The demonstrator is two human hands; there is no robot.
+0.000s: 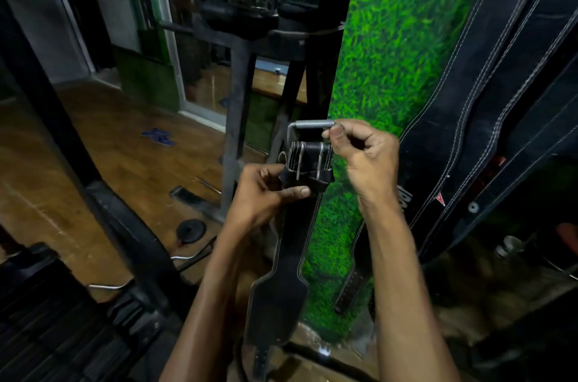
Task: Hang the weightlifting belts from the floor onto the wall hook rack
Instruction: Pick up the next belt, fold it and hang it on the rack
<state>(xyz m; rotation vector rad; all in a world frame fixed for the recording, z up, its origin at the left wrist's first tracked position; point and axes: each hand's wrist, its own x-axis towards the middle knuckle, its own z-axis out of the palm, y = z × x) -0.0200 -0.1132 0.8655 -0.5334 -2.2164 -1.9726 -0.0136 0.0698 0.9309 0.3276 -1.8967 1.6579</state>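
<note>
Left hand (266, 191) grips the vertically hanging belt (281, 284), right hand (359, 156) pinches its buckle (312, 125).

Wooden floor (131, 159), grass-print wall (391, 47) — dim, black steel rack (237, 94)

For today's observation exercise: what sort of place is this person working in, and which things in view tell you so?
Most likely a gym. Black leather weightlifting belts hang against a wall covered in artificial grass, a small weight plate lies on the wooden floor, and a dark steel rack stands behind.
</note>
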